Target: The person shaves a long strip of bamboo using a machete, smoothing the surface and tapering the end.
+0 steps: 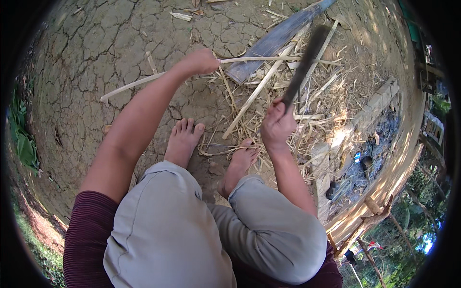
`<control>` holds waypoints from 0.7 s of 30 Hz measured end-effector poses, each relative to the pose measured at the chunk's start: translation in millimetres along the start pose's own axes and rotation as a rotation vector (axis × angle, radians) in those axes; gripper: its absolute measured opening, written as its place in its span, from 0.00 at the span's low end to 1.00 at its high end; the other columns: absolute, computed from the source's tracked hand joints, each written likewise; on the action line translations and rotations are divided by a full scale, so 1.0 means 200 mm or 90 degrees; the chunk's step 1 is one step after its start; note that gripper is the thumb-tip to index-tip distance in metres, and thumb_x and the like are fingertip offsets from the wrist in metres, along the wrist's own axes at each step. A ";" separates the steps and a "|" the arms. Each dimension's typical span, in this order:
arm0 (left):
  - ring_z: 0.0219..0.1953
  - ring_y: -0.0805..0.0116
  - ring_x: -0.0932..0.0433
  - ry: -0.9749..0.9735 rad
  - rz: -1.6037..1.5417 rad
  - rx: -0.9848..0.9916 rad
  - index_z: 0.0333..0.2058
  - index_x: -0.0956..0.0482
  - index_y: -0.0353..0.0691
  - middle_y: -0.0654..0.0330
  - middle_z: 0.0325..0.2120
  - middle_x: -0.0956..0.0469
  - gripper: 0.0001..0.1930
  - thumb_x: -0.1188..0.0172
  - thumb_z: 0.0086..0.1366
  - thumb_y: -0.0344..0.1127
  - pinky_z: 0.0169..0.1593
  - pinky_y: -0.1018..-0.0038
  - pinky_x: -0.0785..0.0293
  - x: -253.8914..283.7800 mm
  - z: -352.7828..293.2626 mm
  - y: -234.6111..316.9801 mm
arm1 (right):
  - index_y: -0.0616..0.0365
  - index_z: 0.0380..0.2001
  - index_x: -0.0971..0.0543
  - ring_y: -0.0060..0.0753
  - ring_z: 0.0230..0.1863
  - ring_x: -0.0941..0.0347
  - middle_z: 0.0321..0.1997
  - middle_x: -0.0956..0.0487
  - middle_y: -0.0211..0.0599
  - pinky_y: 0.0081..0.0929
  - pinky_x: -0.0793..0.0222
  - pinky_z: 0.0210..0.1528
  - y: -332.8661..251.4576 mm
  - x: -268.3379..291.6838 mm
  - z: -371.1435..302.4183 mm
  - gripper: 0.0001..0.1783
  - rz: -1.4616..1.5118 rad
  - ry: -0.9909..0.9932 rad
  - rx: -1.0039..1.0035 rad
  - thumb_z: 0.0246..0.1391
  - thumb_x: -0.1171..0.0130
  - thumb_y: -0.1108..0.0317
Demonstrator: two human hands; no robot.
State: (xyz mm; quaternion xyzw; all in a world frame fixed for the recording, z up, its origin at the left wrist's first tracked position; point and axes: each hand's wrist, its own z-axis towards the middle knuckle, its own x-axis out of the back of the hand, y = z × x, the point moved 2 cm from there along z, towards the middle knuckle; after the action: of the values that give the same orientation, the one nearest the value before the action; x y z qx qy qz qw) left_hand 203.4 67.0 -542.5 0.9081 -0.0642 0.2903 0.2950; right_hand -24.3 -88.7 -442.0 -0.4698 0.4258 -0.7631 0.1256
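Note:
My left hand [200, 62] is closed round a long pale split strip [132, 85], which looks like bamboo. One end of it sticks out to the left, and the other runs right across the litter of shavings. In my right fist [279, 124] is a long dark machete [307, 60], its blade pointing up and away. The blade crosses the line of the strip in view; whether they touch I cannot tell. My fingers hide the machete's handle.
A grey weathered board [273, 43] lies on the cracked earth ahead. Pale shavings and loose strips [307, 117] are strewn around it and by my right foot [242, 158]. At the right, a squared timber [377, 103] borders an ashy patch [362, 165].

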 end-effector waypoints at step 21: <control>0.32 0.43 0.21 0.073 -0.069 0.029 0.31 0.19 0.34 0.42 0.27 0.20 0.23 0.49 0.67 0.50 0.40 0.54 0.28 -0.13 -0.12 0.02 | 0.65 0.35 0.26 0.56 0.19 0.28 0.18 0.26 0.52 0.47 0.33 0.25 0.07 -0.10 -0.01 0.21 -0.205 -0.182 -0.063 0.70 0.59 0.57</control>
State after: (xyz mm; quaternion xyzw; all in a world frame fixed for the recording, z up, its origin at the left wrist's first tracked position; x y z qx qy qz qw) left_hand 169.9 74.9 -539.3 0.8987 0.0085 0.3267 0.2924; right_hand -17.4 -84.8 -466.2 -0.6408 0.3599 -0.6771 0.0383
